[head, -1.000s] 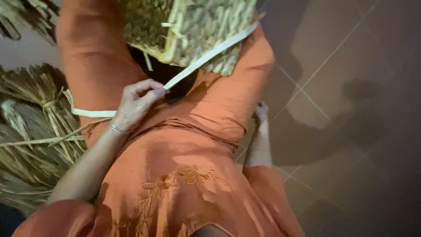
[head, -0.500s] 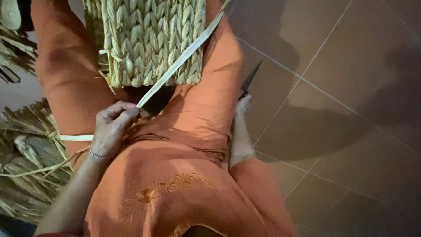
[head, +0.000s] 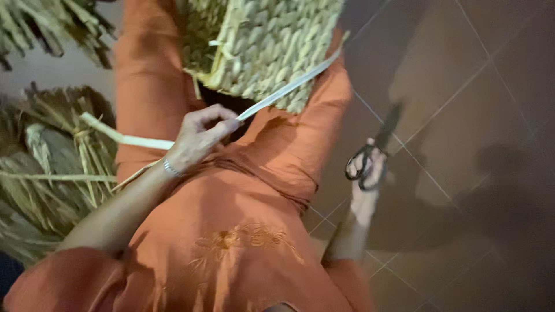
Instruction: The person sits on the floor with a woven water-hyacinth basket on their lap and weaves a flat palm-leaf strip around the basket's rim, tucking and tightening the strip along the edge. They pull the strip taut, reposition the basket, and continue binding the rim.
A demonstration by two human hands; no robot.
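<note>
Left hand pinches a pale strip; right hand now grips scissors out over the floor.

The left hand has its fingers closed narrow on a flat pale strip that runs from the fingertips up and across the woven basket resting on the orange-clad lap, with its tail trailing back behind the fingers toward the dried reed bundle. Half a second ago the right hand was bare, low beside the leg; now the right hand is lifted, its fingers curled through the loops of black scissors, blades pointing away above the tiled floor, well apart from the strip.
</note>
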